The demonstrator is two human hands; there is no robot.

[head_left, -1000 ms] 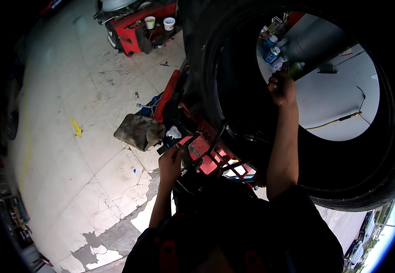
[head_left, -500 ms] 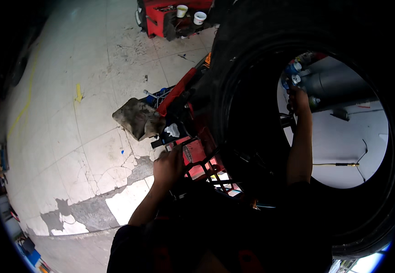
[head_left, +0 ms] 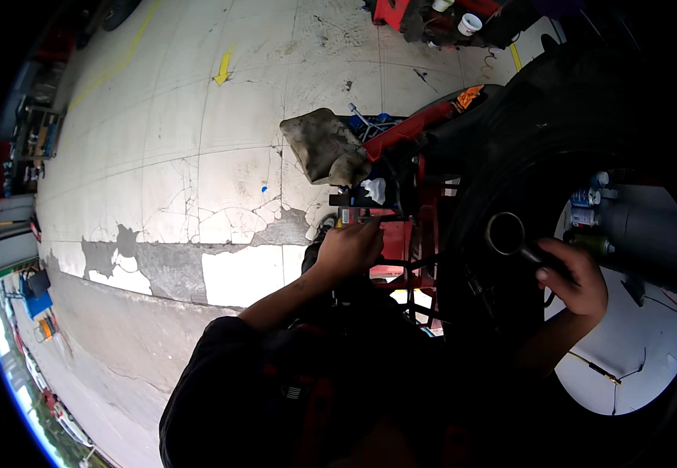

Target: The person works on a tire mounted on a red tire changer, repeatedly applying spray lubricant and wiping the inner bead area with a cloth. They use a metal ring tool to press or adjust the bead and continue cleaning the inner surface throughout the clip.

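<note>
My right hand (head_left: 576, 285) is wrapped round the dark handle of a round-headed tool (head_left: 504, 234). Its head has a pale rim, and its exact kind is not clear. The tool is in front of the dark inside of a large black tire (head_left: 510, 148), which stands upright at my right. My left hand (head_left: 351, 248) is closed beside a red and black metal frame (head_left: 430, 226). Whatever its fingers hold is hidden. Just beyond that hand are a crumpled white rag (head_left: 373, 190) and a stained brown cloth (head_left: 319, 144).
Bottles and cans (head_left: 586, 218) show through the tire's opening, on a dark ledge by a white wall. A four-way lug wrench (head_left: 363, 118) lies beyond the brown cloth. Farther off, a white tub (head_left: 469, 24) sits on red equipment. The tiled floor (head_left: 159, 156) has broken patches.
My right hand has come back from the bottles beyond the tire's opening, and the round-headed tool now shows in it. The view has shifted; my left hand stays closed by the frame.
</note>
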